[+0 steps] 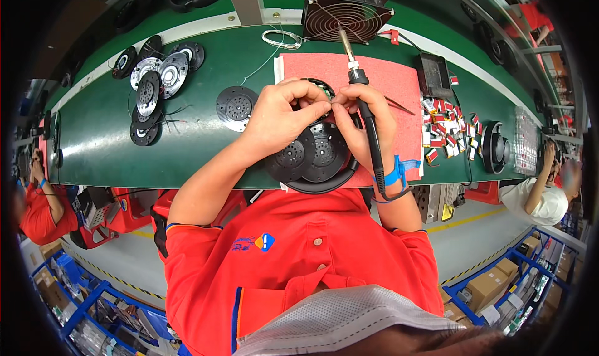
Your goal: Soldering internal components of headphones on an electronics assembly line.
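On the pink mat [405, 81], my left hand [281, 116] pinches thumb and forefinger together over a headphone ear cup [319, 81] that shows a bit of green circuit board. What lies between those fingertips is too small to make out. My right hand [365, 116] holds a soldering iron [368, 116], its tip pointing away toward the fan, while its fingertips meet the left ones. Below my hands are two black perforated speaker discs [324, 151] and a black headband [318, 186]. A grey-black speaker disc [238, 107] lies left of my left hand. A blue wrist strap [399, 170] circles my right wrist.
A fan [343, 16] stands at the back, beside a coil of white wire [282, 40]. Speaker discs [148, 92] are piled at the left. To the right are a black tray [434, 75], small wired battery packs [444, 128] and a black headphone [495, 147].
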The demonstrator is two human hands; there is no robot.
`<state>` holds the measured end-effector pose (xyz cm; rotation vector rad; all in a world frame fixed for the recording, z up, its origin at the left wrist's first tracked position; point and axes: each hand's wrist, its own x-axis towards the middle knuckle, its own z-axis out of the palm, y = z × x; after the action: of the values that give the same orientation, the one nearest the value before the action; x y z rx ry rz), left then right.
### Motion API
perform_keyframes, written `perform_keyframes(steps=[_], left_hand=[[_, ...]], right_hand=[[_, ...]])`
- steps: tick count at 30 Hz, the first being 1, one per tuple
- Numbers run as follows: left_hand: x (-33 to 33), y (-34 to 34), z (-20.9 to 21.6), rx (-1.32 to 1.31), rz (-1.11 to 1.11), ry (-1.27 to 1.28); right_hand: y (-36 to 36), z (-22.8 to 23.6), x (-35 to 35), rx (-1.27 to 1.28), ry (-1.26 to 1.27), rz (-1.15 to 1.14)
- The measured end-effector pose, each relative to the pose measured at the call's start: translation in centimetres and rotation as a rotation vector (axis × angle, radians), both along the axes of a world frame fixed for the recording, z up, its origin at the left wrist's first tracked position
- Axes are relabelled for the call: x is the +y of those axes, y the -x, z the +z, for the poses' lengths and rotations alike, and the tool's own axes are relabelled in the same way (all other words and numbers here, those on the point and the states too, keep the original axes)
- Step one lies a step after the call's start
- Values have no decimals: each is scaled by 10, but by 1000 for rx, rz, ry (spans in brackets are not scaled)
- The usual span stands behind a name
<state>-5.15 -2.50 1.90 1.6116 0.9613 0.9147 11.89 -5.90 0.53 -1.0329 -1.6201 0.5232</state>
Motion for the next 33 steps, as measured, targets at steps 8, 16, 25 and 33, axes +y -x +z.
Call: perform_keyframes(steps=[8,16,25,33], left_hand=[[1,0,1,49,-17,-83],[-1,0,0,54,0,-64],[-1,0,-1,1,-5,9],[-1,0,-3,-7,-5,26]], right_hand=[[-2,-1,0,-18,6,6],[-2,-2,1,-36,-33,11],[0,0,0,-30,-16,4],[1,0,0,-54,-41,-5]])
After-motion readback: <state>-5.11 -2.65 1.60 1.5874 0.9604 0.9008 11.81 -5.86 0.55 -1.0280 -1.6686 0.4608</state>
